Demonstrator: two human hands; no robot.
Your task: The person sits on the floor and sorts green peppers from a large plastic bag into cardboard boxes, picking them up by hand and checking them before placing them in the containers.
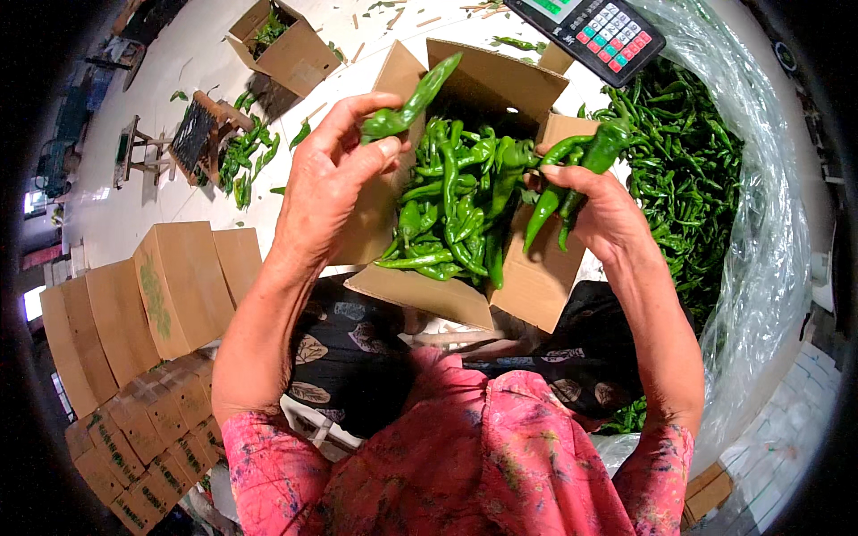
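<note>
Between my knees stands an open cardboard box (536,277), its flaps folded outward, with many long green chili peppers (451,196) inside. My left hand (344,170) is raised over the box's left flap, pinching one green pepper (424,94) between thumb and fingers, its tip pointing up and right. Over the right flap, my right hand (594,201) grips a small bunch of green peppers (581,156); some hang down below the fingers. How many it holds I cannot tell exactly.
A large heap of green peppers (688,179) lies on the right, bordered by clear plastic sheeting (760,134). A digital scale (599,36) stands at the top right. Folded cartons (179,286) are stacked left. Beyond are another box (290,54), a low stool (204,138) and loose peppers (250,156).
</note>
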